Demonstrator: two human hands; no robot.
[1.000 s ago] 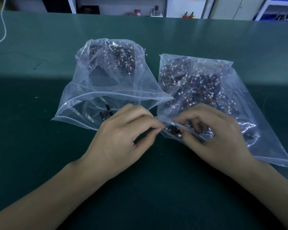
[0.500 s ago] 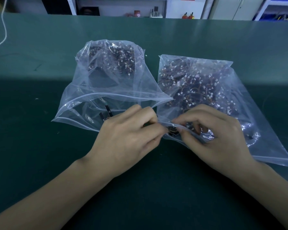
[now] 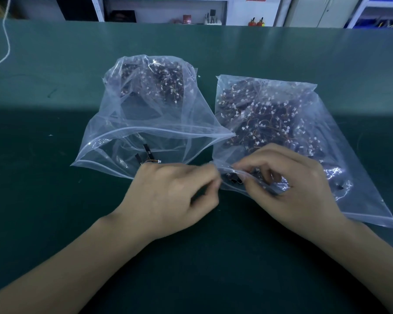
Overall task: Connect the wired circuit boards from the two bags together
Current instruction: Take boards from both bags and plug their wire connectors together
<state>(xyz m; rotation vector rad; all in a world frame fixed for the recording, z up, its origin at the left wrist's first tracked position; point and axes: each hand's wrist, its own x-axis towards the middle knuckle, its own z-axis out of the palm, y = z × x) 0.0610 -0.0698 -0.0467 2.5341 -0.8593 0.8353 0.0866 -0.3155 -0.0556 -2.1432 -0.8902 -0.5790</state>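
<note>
left hand (image 3: 168, 196): pinches right bag (image 3: 304, 141) mouth | right hand (image 3: 288, 184): pinches same mouth | boards (image 3: 233, 181) between them

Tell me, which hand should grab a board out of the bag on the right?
Probably the right hand. Its fingers already pinch the mouth of the right bag, beside a dark board. The left hand sits outside, at the corner.

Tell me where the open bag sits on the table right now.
In the head view the open bag lies left of centre on the green table, its mouth facing the person, just beyond the left hand and beside the second bag on its right.
</note>
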